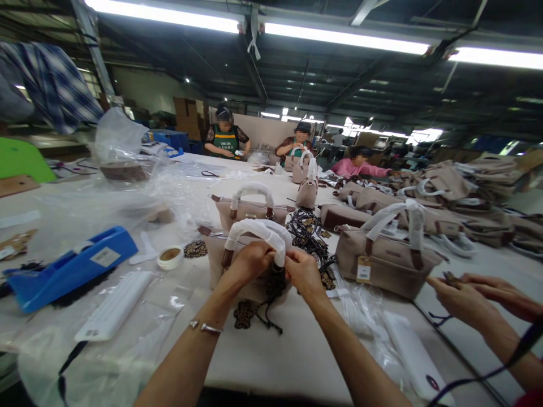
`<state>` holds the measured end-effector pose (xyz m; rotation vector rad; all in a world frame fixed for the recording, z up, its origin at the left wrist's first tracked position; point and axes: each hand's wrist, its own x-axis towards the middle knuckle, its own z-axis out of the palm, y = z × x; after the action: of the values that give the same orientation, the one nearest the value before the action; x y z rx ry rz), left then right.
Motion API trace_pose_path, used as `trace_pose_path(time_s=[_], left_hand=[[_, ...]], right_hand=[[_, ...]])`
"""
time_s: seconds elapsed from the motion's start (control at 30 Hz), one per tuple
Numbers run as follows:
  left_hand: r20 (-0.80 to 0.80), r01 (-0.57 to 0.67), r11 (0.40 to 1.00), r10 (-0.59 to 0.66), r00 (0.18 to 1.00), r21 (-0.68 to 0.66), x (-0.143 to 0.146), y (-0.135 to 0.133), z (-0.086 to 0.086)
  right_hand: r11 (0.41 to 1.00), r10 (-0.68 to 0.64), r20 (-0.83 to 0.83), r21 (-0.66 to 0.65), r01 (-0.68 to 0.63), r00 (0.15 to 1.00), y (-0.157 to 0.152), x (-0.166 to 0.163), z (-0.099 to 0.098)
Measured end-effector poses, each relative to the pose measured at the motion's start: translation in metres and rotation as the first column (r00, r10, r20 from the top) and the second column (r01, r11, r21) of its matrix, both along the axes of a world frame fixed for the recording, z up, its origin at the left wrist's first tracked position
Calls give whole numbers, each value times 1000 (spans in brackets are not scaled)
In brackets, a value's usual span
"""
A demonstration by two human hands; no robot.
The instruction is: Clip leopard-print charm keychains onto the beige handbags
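A beige handbag [216,263] with brown trim stands before me, its handles [246,229] wrapped in white film. My left hand [253,261] is closed at the lower end of the near handle. On the other side of that handle, my right hand [303,272] pinches close to the metal ring; its fingertips partly hide what they hold. A black cord [275,285] hangs below the hands, and a leopard-print bear charm [243,315] dangles low on the bag's front.
Left are a blue tape dispenser [72,265], a round tub [169,258] and a white power strip [114,305]. Black corded charms [307,232] lie behind my right hand. A tagged handbag [382,260] stands right, near another person's hands [475,297]. Co-workers [224,138] sit across the table.
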<state>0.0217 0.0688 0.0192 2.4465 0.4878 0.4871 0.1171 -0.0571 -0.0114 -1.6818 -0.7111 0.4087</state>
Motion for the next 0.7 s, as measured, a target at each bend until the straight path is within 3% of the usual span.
trace_pose_path(time_s=[0.13,0.2,0.33,0.47,0.63,0.7], left_hand=[[144,-111,991,99,985,78,-14,-24,-1],[240,-148,983,119,963,107,-22,-41,-11],[299,-25,989,-21,954,149,-22,-67,-36],[293,-2,996,-25,956,92,-9,-69,-50],[347,46,999,-33,937,-29,-10,-59,-49],[382,68,990,-17,924,-121,-15,-56,-46]], right_hand=[[989,-81,-69,120,89,994,-2,-5,5],[974,-42,-178,213,80,983,-6,-8,4],[943,88,-293,332,15,952,-16,-12,0],[956,98,-293,294,-8,951,-24,-11,4],[983,-35,-121,173,56,992,-33,-6,12],[979,-68,-124,181,89,990,-34,-5,11]])
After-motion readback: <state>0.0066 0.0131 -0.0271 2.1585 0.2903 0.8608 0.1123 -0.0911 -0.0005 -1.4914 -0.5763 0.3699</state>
